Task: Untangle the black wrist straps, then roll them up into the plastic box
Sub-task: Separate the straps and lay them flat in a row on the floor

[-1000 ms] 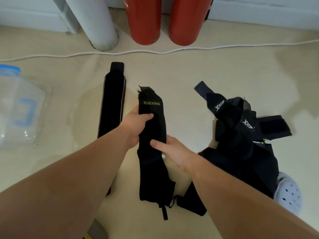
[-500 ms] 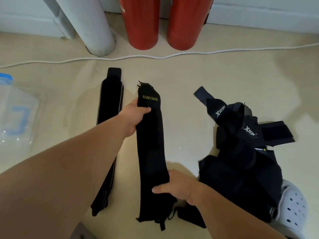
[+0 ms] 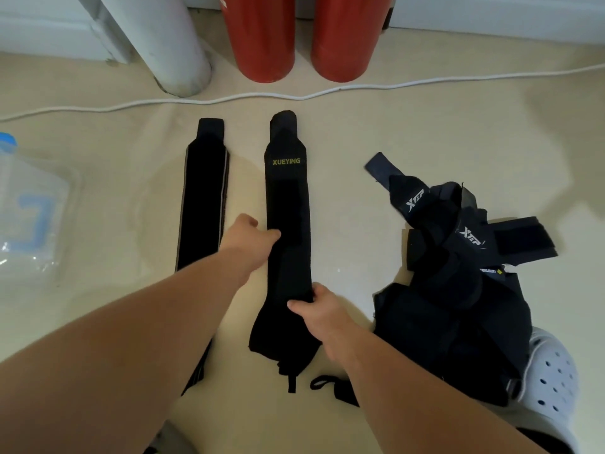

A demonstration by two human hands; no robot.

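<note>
Strap (image 3: 288, 204) flat on floor (image 3: 347, 142): left hand (image 3: 251, 239) grip clamps its left edge, right hand (image 3: 322, 314) grip clamps its lower right edge.

black grey-edged fabric strap (image 3: 204, 204): flat, left | black XUEYING-printed fabric strap (image 3: 288, 198): flat alongside | tangled black strap pile (image 3: 458, 290): right | clear plastic box (image 3: 29, 217): far left

XUEYING strap (image 3: 288, 224) now lies flat; left hand (image 3: 252, 240) slid down it.
</note>
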